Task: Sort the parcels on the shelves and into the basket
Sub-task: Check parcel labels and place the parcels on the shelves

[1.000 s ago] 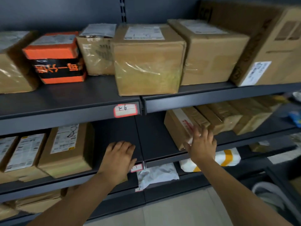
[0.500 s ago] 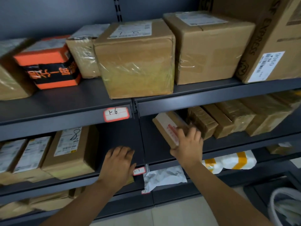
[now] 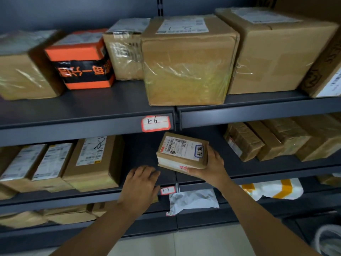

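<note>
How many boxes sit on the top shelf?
6, left to right: wrapped box, orange box, small box behind, big middle box, large box, cut-off box. Others may hide behind.

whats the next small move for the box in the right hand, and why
Probably set the small parcel down on the bare stretch of the middle shelf. The right hand holds it tilted above that gap, between the labelled boxes and the taped row, with the left hand resting at the shelf edge.

"1-6" on upper shelf tag [image 3: 155,123], "1-7" on lower shelf tag [image 3: 167,190]
</note>
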